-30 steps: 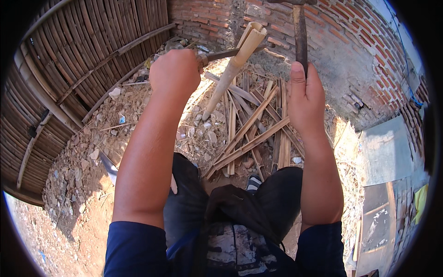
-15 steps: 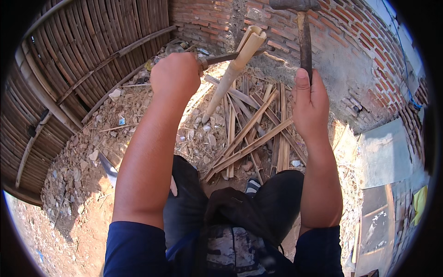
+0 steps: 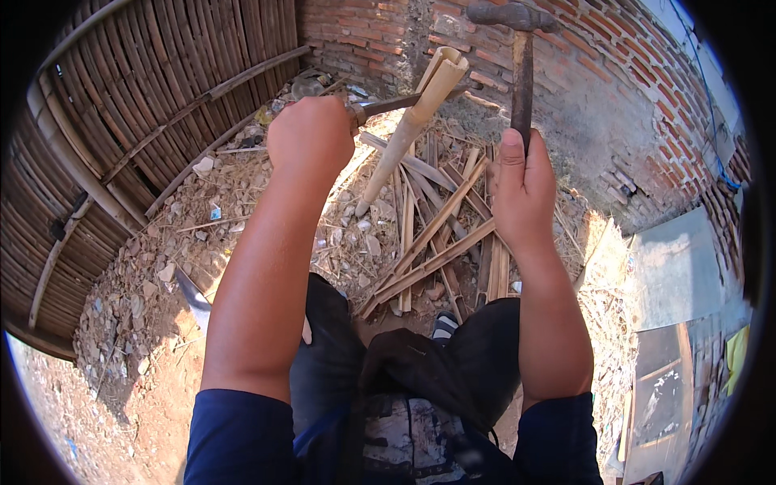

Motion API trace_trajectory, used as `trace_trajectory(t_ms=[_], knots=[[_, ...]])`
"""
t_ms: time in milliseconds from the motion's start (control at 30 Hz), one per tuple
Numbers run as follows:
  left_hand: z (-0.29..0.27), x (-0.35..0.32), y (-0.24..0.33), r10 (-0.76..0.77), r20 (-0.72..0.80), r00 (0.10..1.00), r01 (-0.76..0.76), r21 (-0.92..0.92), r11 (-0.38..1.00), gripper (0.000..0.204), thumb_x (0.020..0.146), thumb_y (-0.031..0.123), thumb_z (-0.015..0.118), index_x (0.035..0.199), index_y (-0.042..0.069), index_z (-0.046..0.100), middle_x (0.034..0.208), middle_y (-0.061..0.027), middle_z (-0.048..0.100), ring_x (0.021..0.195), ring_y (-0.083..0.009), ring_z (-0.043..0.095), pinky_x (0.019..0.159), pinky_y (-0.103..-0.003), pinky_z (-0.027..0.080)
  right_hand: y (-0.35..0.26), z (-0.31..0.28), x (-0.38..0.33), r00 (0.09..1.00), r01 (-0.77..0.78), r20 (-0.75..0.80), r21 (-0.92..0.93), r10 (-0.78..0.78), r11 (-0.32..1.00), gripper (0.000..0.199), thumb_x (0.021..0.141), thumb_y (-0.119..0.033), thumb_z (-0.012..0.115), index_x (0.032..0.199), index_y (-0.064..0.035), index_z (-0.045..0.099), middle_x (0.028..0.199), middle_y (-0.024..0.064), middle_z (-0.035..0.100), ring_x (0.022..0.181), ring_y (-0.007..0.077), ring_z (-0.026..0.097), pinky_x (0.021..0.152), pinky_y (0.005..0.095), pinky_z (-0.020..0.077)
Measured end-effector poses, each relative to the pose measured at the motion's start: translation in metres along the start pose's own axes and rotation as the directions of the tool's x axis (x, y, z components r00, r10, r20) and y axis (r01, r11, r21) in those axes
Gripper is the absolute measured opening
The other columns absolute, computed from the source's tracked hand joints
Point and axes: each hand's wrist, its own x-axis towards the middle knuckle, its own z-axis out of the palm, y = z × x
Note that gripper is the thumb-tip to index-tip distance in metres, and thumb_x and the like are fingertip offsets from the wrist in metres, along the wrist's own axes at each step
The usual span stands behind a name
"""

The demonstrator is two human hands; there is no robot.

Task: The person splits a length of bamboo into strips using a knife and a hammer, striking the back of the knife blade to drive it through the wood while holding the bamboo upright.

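Note:
My left hand [image 3: 311, 137] is closed round the handle of a long-bladed knife [image 3: 394, 104]. The blade runs to the right into a bamboo pole [image 3: 402, 147], whose top end is split; the blade's tip shows on the far side. The pole leans, its lower end near the rubble. To the right, my right hand [image 3: 524, 182] grips the dark handle of a hammer [image 3: 522, 73], held upright with its head raised, apart from the knife and the pole.
Split bamboo strips [image 3: 440, 242] lie in a crossed pile before my knees. Rubble and dry straw cover the ground [image 3: 153, 299]. Another blade [image 3: 191, 293] lies left of my forearm. A bamboo slat wall [image 3: 178, 81] stands left, a brick wall [image 3: 614, 97] ahead and right.
My right hand has moved slightly left with the hammer, and the hammer head has tilted and come a little closer to the pole. The knife and the pole have barely shifted.

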Motion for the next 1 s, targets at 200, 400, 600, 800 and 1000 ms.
trace_trajectory(t_ms=[200, 400, 600, 800, 1000], knots=[[0.005, 0.000, 0.006, 0.000, -0.024, 1.000, 0.000, -0.022, 1.000, 0.018, 0.090, 0.025, 0.071, 0.102, 0.013, 0.078, 0.099, -0.0125, 0.077, 0.095, -0.0326, 0.075, 0.080, -0.043, 0.060, 0.021, 0.011, -0.010, 0.937, 0.056, 0.344, -0.325, 0.062, 0.944, 0.039, 0.106, -0.039, 0.054, 0.105, -0.0007, 0.056, 0.076, 0.0224, 0.065, 0.074, 0.0453, 0.066, 0.066, 0.0494, 0.0494], [0.003, -0.005, 0.003, -0.021, 0.009, 1.000, 0.021, -0.017, 1.000, 0.020, 0.091, 0.027, 0.073, 0.103, 0.013, 0.078, 0.101, -0.0121, 0.077, 0.097, -0.0322, 0.074, 0.081, -0.042, 0.060, -0.005, -0.014, 0.008, 0.999, -0.031, 0.038, 0.018, 0.030, 0.999, 0.039, 0.107, -0.040, 0.054, 0.104, -0.0006, 0.056, 0.071, 0.0187, 0.063, 0.064, 0.0395, 0.063, 0.061, 0.0438, 0.0477], [0.001, -0.004, 0.011, -0.008, 0.004, 1.000, 0.008, -0.049, 0.999, 0.022, 0.090, 0.030, 0.074, 0.103, 0.012, 0.078, 0.099, -0.0123, 0.077, 0.097, -0.0327, 0.074, 0.080, -0.042, 0.060, 0.027, 0.016, -0.012, 0.979, 0.070, 0.206, -0.303, -0.006, 0.951, 0.039, 0.108, -0.039, 0.051, 0.100, -0.0010, 0.055, 0.076, 0.0230, 0.065, 0.071, 0.0456, 0.066, 0.063, 0.0512, 0.0490], [0.003, -0.006, -0.001, -0.042, 0.021, 0.999, 0.043, -0.031, 0.999, 0.024, 0.088, 0.032, 0.076, 0.104, 0.012, 0.078, 0.097, -0.0126, 0.077, 0.094, -0.0319, 0.075, 0.079, -0.042, 0.060, -0.005, -0.016, 0.013, 0.976, 0.067, 0.215, -0.256, -0.011, 0.964, 0.041, 0.106, -0.043, 0.053, 0.100, -0.0017, 0.054, 0.073, 0.0206, 0.063, 0.068, 0.0429, 0.065, 0.062, 0.0496, 0.0481], [0.006, 0.000, -0.001, -0.014, -0.002, 1.000, 0.014, -0.025, 1.000, 0.024, 0.088, 0.033, 0.077, 0.102, 0.013, 0.079, 0.097, -0.0122, 0.077, 0.093, -0.0318, 0.075, 0.079, -0.042, 0.060, 0.000, -0.005, 0.004, 0.994, 0.042, 0.111, -0.275, -0.012, 0.960, 0.041, 0.106, -0.041, 0.054, 0.097, -0.0009, 0.055, 0.071, 0.0195, 0.064, 0.068, 0.0414, 0.065, 0.065, 0.0481, 0.0488]])
